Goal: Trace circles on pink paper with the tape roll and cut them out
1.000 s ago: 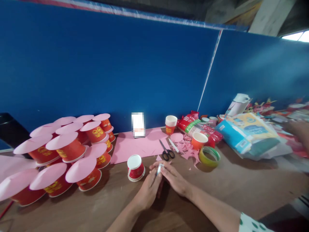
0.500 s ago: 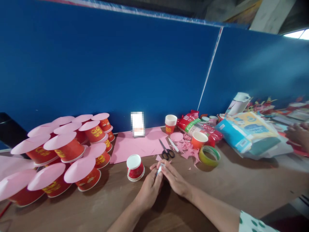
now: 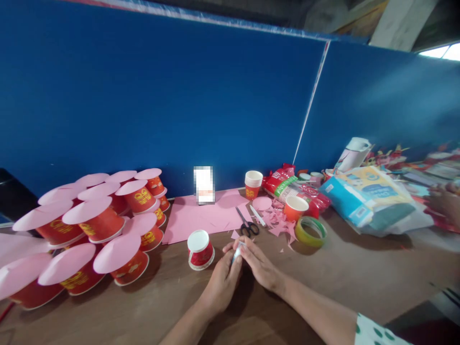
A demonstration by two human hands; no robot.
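Note:
My left hand (image 3: 220, 282) and my right hand (image 3: 259, 266) meet over the wooden table (image 3: 359, 278), fingers closed together on a small whitish object (image 3: 237, 250) that I cannot name. Just left of them an upturned red paper cup (image 3: 200, 249) stands on its rim. Black scissors (image 3: 246, 224) lie a little beyond my hands, on the edge of a pink paper sheet (image 3: 201, 215).
Several red cups topped with pink paper discs (image 3: 89, 230) are piled at the left. A tape roll (image 3: 311, 231), an orange cup (image 3: 296, 207), stacked cups (image 3: 253, 183), pink scraps and packages (image 3: 366, 199) lie at the right. Another person's hand (image 3: 445, 201) shows at the far right. A blue partition (image 3: 143, 96) backs the table.
My hands have stayed together on the small object. The other person's hand at the far right has shifted slightly.

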